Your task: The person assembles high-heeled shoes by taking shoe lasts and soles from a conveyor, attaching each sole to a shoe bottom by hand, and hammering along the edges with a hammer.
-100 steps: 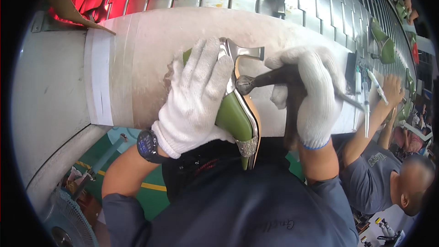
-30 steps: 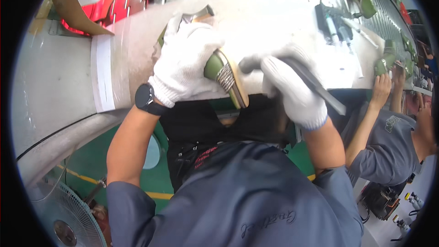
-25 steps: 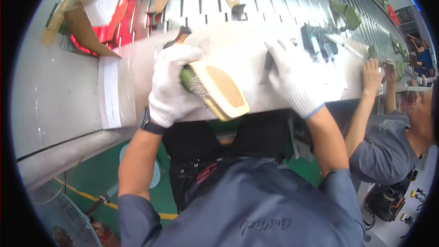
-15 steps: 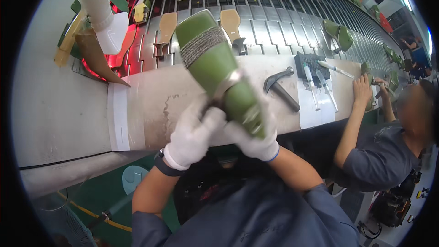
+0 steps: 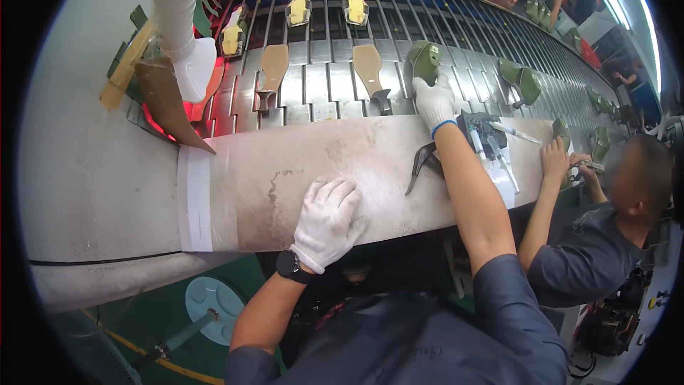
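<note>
My right hand [image 5: 434, 103], in a white knit glove, reaches forward with its fingers around the near end of a green shoe last [image 5: 425, 62] on the slatted metal conveyor [image 5: 338, 110]. Where the fingertips meet the last is partly hidden. My left hand [image 5: 329, 219], gloved too, lies near the front edge of the workbench [image 5: 285, 150], its fingers loosely spread and holding nothing. Beside my right forearm rests a hammer [image 5: 420, 162], partly covered by the arm. Several syringes [image 5: 507, 175] lie at a dark block [image 5: 463, 125] to its right.
Tan soles [image 5: 368, 68] and clear-and-yellow shoe forms [image 5: 298, 8] sit on the conveyor. Another green last [image 5: 524, 80] stands farther right. A white hose nozzle [image 5: 196, 71] hangs at left. A co-worker [image 5: 591, 242] works close on my right. A blue stool [image 5: 214, 306] stands below left.
The green last has gone from between both hands over the bench to the conveyor with my right hand. My left hand has let go and come down onto the bench. The view has shifted slightly.
</note>
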### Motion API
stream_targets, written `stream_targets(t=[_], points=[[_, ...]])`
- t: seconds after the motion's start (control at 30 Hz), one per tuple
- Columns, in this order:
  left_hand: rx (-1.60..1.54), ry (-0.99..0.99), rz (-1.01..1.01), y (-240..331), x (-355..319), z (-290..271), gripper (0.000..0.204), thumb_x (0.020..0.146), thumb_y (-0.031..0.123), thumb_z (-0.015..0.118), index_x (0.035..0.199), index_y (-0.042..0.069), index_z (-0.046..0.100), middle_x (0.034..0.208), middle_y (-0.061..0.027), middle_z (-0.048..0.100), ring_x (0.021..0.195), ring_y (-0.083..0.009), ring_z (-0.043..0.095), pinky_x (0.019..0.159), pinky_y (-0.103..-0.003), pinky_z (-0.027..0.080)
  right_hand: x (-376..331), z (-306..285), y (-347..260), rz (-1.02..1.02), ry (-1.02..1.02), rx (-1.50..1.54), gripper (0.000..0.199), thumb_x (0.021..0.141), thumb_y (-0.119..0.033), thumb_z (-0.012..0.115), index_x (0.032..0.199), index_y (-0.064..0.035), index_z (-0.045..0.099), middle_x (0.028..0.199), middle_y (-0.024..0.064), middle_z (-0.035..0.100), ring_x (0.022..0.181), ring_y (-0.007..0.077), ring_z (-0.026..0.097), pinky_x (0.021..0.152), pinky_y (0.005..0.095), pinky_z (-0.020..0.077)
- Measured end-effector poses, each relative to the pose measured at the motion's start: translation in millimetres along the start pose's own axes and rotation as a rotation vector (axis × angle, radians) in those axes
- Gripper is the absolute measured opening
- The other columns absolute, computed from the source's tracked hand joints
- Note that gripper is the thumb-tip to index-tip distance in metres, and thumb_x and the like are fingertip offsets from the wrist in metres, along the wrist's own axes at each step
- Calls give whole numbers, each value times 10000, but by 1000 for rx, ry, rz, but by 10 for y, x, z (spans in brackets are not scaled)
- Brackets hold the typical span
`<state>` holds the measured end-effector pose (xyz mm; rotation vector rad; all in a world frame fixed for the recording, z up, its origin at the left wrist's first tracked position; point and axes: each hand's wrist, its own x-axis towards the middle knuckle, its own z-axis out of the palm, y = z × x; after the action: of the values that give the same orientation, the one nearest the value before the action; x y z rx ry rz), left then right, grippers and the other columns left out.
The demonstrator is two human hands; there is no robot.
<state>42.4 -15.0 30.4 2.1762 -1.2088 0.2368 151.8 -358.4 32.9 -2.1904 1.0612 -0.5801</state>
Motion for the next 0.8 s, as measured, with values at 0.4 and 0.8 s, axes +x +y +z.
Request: stream_targets(t=[0.4, 0.8], points=[[36, -21, 8, -22, -38, -24, 531, 797, 262, 906, 1234, 28, 714, 1368, -181, 720, 1320, -385, 655, 1190, -583, 448, -517, 31, -628, -330, -504, -291, 344, 1001, -263, 691, 1280, -85, 783, 1400, 202, 739, 1283, 391, 719, 1103, 494, 568], [-259, -33, -373, -504, 388, -333, 579, 917, 263, 859, 1391, -15, 675, 1326, -230, 733, 1296, -423, 674, 1175, -528, 494, -224, -12, -308, -236, -224, -289, 331, 1047, -238, 615, 1299, -101, 781, 1256, 204, 771, 1201, 422, 736, 1046, 535, 583]])
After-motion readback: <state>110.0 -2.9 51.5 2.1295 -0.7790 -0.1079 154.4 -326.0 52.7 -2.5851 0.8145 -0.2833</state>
